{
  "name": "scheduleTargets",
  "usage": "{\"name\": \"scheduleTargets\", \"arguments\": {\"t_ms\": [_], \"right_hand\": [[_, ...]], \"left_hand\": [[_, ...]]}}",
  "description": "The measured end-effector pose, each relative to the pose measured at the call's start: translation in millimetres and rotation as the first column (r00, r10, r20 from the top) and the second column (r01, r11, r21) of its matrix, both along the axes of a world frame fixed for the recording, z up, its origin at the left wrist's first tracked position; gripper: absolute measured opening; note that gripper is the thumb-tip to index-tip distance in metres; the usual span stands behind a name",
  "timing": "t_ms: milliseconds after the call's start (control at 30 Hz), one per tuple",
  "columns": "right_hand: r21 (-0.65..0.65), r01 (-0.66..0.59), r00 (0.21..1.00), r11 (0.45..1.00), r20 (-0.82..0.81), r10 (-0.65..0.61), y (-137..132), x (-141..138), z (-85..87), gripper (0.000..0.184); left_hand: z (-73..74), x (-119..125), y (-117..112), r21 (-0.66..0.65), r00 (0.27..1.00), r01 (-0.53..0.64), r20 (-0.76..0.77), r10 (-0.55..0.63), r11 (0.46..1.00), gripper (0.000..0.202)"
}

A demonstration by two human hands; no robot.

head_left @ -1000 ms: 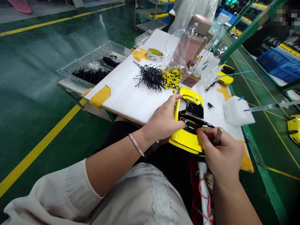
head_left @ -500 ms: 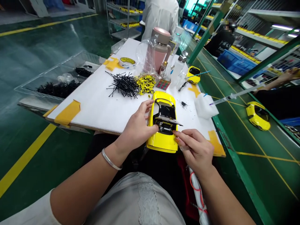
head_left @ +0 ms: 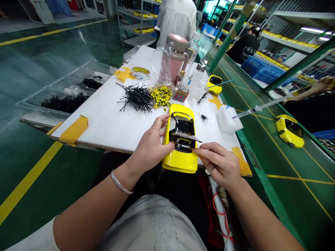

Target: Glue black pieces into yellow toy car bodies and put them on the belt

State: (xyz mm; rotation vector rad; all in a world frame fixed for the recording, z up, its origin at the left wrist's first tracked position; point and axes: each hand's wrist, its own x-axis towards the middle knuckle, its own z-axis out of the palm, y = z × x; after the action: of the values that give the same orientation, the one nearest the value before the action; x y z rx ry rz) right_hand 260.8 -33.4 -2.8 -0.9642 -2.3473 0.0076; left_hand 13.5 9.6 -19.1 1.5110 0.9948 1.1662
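Observation:
A yellow toy car body (head_left: 180, 158) with a black interior rests on the near edge of the white work board (head_left: 110, 115). My left hand (head_left: 151, 146) grips its left side, thumb on the cabin rim. My right hand (head_left: 218, 162) is pinched at the car's right side, holding thin metal tweezers (head_left: 188, 137) whose tip reaches across the open cabin. A pile of thin black sticks (head_left: 137, 97) and a heap of small yellow parts (head_left: 161, 94) lie farther back on the board.
A tape roll (head_left: 140, 72), a pink bottle (head_left: 176, 55) in a plastic bag, a second yellow car body (head_left: 214, 84) and white foam (head_left: 228, 118) sit on the board. A clear tray (head_left: 65, 94) holds black parts at left. A green conveyor (head_left: 261, 139) carries another car (head_left: 290, 130). People work behind.
The view has swung up and levelled, showing more of the conveyor. Both hands stay on the car; my right hand has shifted slightly with the tweezers across the cabin.

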Motion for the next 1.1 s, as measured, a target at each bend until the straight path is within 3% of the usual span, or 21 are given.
{"name": "scheduleTargets", "arguments": {"t_ms": [333, 433, 500, 567, 667, 733, 800, 933, 1100], "right_hand": [[0.087, -0.027, 0.988, 0.996, 0.154, 0.014, 6, 1, 3.7, 0.040], [-0.060, -0.064, 0.997, 0.996, 0.038, 0.066, 6, 6, 4.0, 0.044], [-0.226, -0.032, 0.984, 0.974, -0.177, -0.009, 7, 11, 4.1, 0.039], [-0.407, 0.070, 0.892, 0.911, -0.383, -0.240, 10, 16, 4.4, 0.025], [-0.606, 0.158, 0.727, 0.780, -0.464, -0.507, 20, 17, 6.1, 0.021], [-0.677, 0.139, 0.712, 0.723, -0.439, -0.548, 29, 12, 9.4, 0.029], [-0.751, 0.104, 0.716, 0.652, -0.398, -0.573, 36, 2, 14.6, 0.036], [-0.849, 0.044, 0.755, 0.527, -0.317, -0.574, 45, -18, 26.2, 0.044], [-0.897, -0.029, 0.765, 0.441, -0.304, -0.568, 57, -31, 27.8, 0.043]], "left_hand": [[-0.8, -4, -1, 0.074, 0.994, 0.020, -0.111, -0.012, 0.997, 0.079], [-1.6, -5, -2, 0.084, 0.991, 0.028, -0.132, -0.017, 0.996, 0.079], [-2.2, -7, -2, 0.064, 0.994, 0.034, -0.108, -0.026, 0.997, 0.075], [-2.4, -9, -1, 0.003, 0.996, 0.058, -0.061, -0.058, 0.998, 0.071], [-0.4, -12, 3, -0.131, 0.987, 0.142, 0.090, -0.131, 0.981, 0.069], [2.4, -13, 6, -0.196, 0.969, 0.163, 0.215, -0.120, 0.967, 0.065], [5.2, -12, 7, -0.230, 0.967, 0.128, 0.244, -0.070, 0.965, 0.060], [6.4, -9, 5, -0.234, 0.990, 0.123, 0.101, -0.102, 0.964, 0.072], [1.3, -12, 4, -0.179, 0.989, 0.148, 0.024, -0.146, 0.973, 0.084]]}}
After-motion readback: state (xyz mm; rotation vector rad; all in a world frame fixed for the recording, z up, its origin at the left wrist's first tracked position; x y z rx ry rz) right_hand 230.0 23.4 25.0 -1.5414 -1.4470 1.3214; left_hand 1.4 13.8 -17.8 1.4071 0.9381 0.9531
